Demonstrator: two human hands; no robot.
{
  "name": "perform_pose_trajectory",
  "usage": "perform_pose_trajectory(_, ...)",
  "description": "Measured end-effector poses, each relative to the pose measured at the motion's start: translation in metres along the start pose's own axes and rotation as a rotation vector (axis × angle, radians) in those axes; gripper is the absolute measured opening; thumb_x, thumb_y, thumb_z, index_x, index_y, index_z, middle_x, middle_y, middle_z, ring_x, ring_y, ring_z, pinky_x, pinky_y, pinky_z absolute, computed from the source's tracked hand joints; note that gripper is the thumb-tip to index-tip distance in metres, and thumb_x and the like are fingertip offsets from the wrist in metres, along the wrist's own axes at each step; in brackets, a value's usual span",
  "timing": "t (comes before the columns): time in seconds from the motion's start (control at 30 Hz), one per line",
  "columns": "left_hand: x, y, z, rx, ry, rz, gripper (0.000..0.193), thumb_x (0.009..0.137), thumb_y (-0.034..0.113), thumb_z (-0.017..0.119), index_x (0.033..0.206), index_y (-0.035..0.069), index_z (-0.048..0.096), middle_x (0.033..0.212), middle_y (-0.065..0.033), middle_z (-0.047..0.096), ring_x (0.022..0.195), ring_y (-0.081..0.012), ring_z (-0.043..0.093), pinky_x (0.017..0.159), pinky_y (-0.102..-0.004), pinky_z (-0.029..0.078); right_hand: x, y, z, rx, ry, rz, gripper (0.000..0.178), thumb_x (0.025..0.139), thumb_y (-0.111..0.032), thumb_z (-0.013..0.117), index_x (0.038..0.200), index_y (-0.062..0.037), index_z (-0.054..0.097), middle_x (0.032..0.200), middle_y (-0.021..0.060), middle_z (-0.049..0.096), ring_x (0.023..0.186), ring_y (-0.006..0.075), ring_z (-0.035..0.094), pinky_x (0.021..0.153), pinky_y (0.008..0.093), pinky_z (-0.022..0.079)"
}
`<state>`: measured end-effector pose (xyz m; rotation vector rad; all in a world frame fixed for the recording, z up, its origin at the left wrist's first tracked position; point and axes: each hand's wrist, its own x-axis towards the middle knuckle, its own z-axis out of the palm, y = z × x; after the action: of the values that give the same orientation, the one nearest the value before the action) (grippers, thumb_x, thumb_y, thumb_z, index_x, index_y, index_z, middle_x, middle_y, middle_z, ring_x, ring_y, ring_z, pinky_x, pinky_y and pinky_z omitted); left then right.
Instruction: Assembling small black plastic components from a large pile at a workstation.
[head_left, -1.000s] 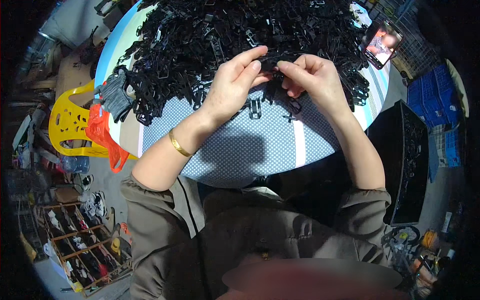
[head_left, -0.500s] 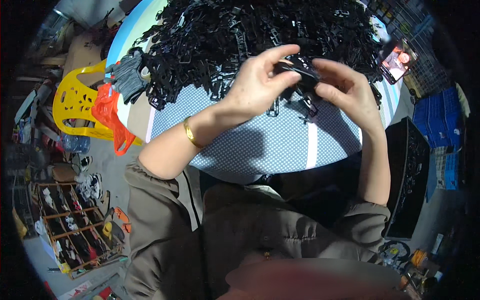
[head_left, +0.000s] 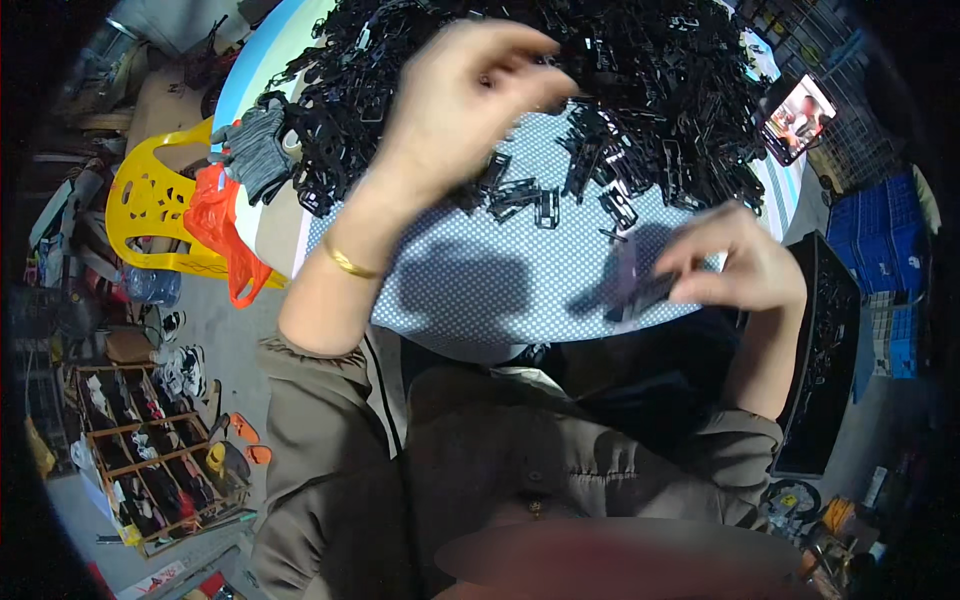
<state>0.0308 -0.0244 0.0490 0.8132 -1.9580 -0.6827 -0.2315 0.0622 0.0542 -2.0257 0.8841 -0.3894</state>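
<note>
A large heap of small black plastic clips or buckles (head_left: 670, 90) covers the far part of the round table. Over the left middle of that heap hovers my left hand (head_left: 455, 105), blurred, thumb and fingers apart with no part visible between them. My right hand (head_left: 740, 262) is above the table's right front edge, thumb and fingers bent toward each other. Motion smears it, and a dark blur by its fingertips could be a part or a shadow. Several loose black pieces (head_left: 546, 208) lie on the dotted tablecloth (head_left: 470, 290) in front of the heap.
A phone (head_left: 800, 118) with a lit screen stands at the table's right edge. Grey gloves (head_left: 258, 150) lie at the left edge, near a yellow plastic chair (head_left: 150, 205) with a red bag (head_left: 215, 215). A black bin (head_left: 815, 370) with black parts is on my right, beside blue crates (head_left: 875, 235).
My hands were together around a black part above the heap's front edge. They have separated: left hand up and left, right hand down and right, toward the table edge.
</note>
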Motion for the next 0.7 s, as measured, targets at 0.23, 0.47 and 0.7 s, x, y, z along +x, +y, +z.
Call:
perform_pose_trajectory(0.23, 0.002, -0.049, -0.025, 1.18, 0.054, 0.029, 0.043, 0.07, 0.04, 0.068, 0.085, 0.0, 0.062, 0.084, -0.0149, 0.06, 0.082, -0.032, 0.056, 0.071, -0.0379, 0.049, 0.02, -0.013, 0.042, -0.451, -0.29, 0.021, 0.026, 0.07, -0.028, 0.072, 0.079, -0.0046, 0.064, 0.072, 0.0106, 0.063, 0.067, 0.0254, 0.062, 0.056, 0.0335, 0.046)
perform_pose_trajectory(0.47, -0.004, -0.042, 0.022, 0.848, 0.039, 0.109, 0.033, 0.072, 0.015, 0.069, 0.095, -0.003, 0.054, 0.09, -0.0189, 0.052, 0.078, -0.0337, 0.058, 0.068, -0.0384, 0.05, 0.041, 0.006, 0.051, -0.678, 0.486, -0.061, 0.031, 0.07, -0.022, 0.07, 0.093, -0.0034, 0.06, 0.087, 0.0119, 0.06, 0.077, 0.0279, 0.06, 0.065, 0.0358, 0.049)
perform_pose_trajectory(0.7, -0.016, -0.018, 0.045, 0.647, 0.041, 0.329, 0.038, 0.073, 0.02, 0.068, 0.107, 0.006, 0.057, 0.102, -0.0152, 0.049, 0.084, -0.0307, 0.056, 0.073, -0.0356, 0.048, 0.048, 0.016, 0.056, -0.844, 0.544, 0.186, 0.029, 0.066, -0.015, 0.07, 0.089, -0.0017, 0.059, 0.081, 0.0096, 0.054, 0.079, 0.026, 0.056, 0.067, 0.0355, 0.048)
